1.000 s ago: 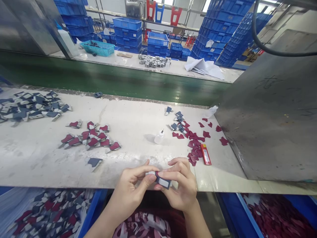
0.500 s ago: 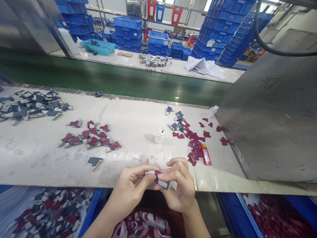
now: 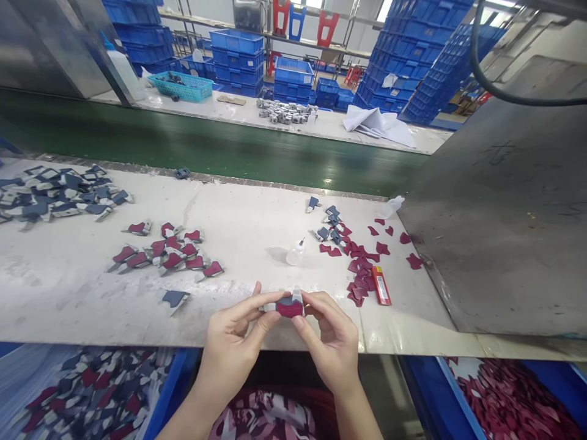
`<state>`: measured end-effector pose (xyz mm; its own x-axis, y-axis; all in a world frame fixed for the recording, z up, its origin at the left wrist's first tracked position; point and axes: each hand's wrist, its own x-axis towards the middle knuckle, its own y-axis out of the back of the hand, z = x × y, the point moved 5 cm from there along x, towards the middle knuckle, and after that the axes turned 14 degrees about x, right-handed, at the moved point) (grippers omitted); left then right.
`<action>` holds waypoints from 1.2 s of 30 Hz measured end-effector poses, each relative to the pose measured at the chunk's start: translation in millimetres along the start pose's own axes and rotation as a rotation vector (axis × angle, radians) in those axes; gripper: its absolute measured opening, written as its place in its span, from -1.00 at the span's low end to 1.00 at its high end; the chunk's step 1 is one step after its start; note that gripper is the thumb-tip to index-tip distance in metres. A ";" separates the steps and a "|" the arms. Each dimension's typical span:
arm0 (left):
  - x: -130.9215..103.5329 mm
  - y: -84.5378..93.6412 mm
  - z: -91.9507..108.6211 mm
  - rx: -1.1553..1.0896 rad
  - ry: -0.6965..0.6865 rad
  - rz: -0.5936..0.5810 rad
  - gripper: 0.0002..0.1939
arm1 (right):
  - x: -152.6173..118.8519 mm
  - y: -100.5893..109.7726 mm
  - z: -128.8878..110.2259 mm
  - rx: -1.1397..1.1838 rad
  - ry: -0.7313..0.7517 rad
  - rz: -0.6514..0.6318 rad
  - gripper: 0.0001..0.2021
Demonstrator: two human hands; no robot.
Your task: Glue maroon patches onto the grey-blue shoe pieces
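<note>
Between my two hands, just above the table's near edge, is a small grey-white and dark blue plastic part (image 3: 290, 307) with a maroon piece on its face. My left hand (image 3: 236, 333) pinches its left end between thumb and fingers. On its right end the thumb and fingers of my right hand (image 3: 330, 336) are closed. Beyond the hands a small clear dropper bottle (image 3: 295, 253) with a thin needle tip stands upright. One blue and white part (image 3: 175, 298) lies to the left of my left hand.
Left lie maroon-faced parts (image 3: 172, 260) and a heap of blue-white parts (image 3: 59, 192). Right are loose maroon pieces (image 3: 361, 275), several blue parts (image 3: 332, 217) and a red lighter-like item (image 3: 381, 286). A metal box (image 3: 499, 214) bounds the right; bins (image 3: 181, 379) sit below.
The held part has turned so its maroon face shows towards me. My right hand's fingers have shifted to its right end, and both hands have risen slightly.
</note>
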<state>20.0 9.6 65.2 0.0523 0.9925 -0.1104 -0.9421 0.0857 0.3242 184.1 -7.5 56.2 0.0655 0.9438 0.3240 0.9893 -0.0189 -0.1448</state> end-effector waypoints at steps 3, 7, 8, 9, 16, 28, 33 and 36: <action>-1.2 -1.8 -2.1 -0.056 0.035 0.024 -0.72 | -0.8 -2.2 0.6 0.026 -0.015 0.024 -0.66; -0.3 -4.6 -3.4 -0.136 0.101 0.006 -0.68 | 0.0 -2.1 3.0 0.042 -0.055 0.049 -0.70; -0.2 -5.5 -3.0 -0.155 0.114 -0.004 -0.68 | 0.3 -1.8 3.6 0.053 -0.066 0.055 -0.71; -0.3 -6.3 -2.5 -0.177 0.128 -0.010 -0.68 | 0.5 -1.6 4.2 0.063 -0.075 0.060 -0.73; 1.9 -10.5 -7.4 -0.311 0.227 0.014 -0.67 | 2.4 -2.5 5.1 0.035 -0.080 0.074 -0.80; 6.7 -32.2 -22.2 -0.770 0.447 -0.169 -0.65 | 3.0 -12.6 -12.5 -0.181 0.037 0.155 -0.65; 4.6 -39.7 -21.1 -0.893 0.506 -0.264 -0.76 | 2.7 -13.5 -15.4 -0.211 0.077 0.169 -0.67; 3.1 -42.4 -21.4 -0.937 0.510 -0.302 -0.80 | 3.0 -13.8 -17.9 -0.236 0.099 0.168 -0.69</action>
<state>53.0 7.2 31.0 0.3828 0.7711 -0.5087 -0.8023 0.0046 -0.5968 173.0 -10.4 76.0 0.2313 0.8845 0.4053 0.9659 -0.2587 0.0133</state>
